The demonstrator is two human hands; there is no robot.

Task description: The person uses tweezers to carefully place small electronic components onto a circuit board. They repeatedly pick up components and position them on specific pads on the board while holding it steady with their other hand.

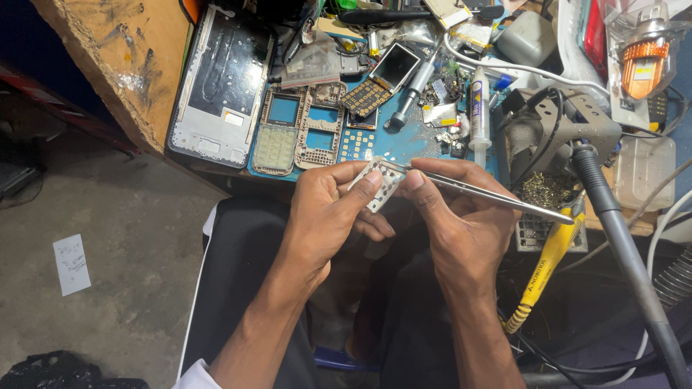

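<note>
My left hand pinches a small pale keypad piece between thumb and fingers, just below the edge of the blue work mat. My right hand grips metal tweezers; their tips rest on the top edge of the keypad piece, and the long end sticks out to the right. Both hands hover over my lap, close together. The underside of the keypad piece is hidden by my fingers.
On the mat lie several phone frames and keypads, a large phone back panel, a white tube and small parts. A yellow-handled soldering iron, a grey hot-air wand and cables crowd the right. A paper scrap lies on the floor.
</note>
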